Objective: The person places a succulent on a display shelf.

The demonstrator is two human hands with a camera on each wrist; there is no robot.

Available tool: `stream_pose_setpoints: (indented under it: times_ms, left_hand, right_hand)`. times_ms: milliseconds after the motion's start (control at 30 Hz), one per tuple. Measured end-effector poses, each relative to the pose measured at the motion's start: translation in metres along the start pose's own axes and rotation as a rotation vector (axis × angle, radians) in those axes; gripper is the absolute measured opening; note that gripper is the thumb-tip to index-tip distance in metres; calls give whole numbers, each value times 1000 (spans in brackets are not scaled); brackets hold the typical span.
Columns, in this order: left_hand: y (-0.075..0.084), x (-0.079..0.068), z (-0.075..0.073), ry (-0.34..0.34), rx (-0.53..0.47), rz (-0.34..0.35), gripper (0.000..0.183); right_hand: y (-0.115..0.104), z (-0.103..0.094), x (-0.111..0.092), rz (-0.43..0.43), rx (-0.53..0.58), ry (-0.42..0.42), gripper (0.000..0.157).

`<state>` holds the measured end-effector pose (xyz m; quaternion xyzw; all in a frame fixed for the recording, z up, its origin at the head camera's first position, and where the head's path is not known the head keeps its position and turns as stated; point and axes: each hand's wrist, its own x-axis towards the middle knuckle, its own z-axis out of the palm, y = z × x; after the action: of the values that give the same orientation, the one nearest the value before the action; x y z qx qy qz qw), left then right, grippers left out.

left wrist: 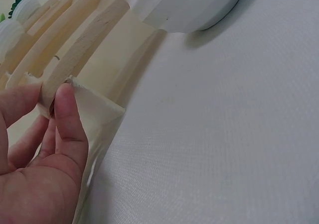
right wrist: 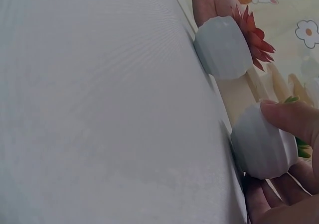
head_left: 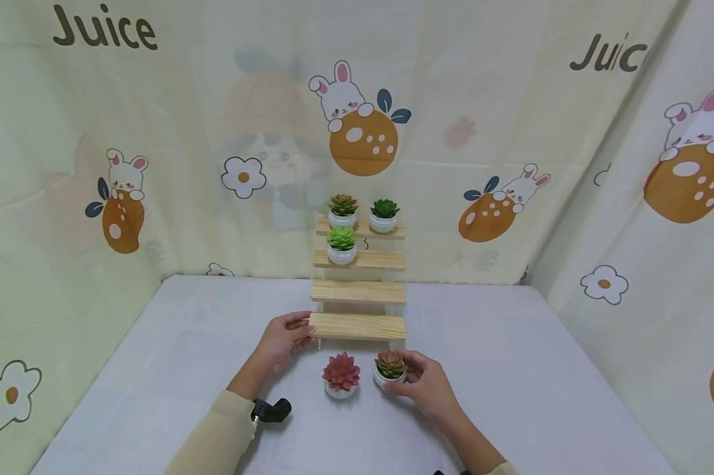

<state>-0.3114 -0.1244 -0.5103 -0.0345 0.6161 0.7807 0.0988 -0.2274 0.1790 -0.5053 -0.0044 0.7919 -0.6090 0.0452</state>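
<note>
My left hand [head_left: 281, 340] pinches the left end of the lowest board on a stepped wooden shelf stand [head_left: 357, 326]. In the left wrist view, thumb and fingers lie on either side of that board end [left wrist: 60, 82]. Around a white ribbed pot [right wrist: 261, 144] with a brownish-green artificial succulent [head_left: 389, 364] curl the thumb and fingers of my right hand [head_left: 429, 388]. That pot is at the table in front of the stand's right end. Just left of it stands a second white pot with a red succulent [head_left: 341, 372], untouched by either hand.
Higher on the stand are three more potted succulents: a bright green one [head_left: 342, 239], a reddish-green one [head_left: 342, 206] and a dark green one [head_left: 384, 210]. A white cloth covers the table [head_left: 482, 356]. Behind it hangs a printed curtain [head_left: 185, 218].
</note>
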Motion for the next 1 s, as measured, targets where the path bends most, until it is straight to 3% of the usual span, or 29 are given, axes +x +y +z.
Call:
stream_pose_setpoints:
  times_ms: [600,1000]
  left_hand:
    - [2,0,0,16,24,-17,44]
    - [1,0,0,11,20,-15,44]
  right_hand:
    - [-5,-2,6,-12,56,-2,65]
    - [-12,1,7,-28,11,-8,65]
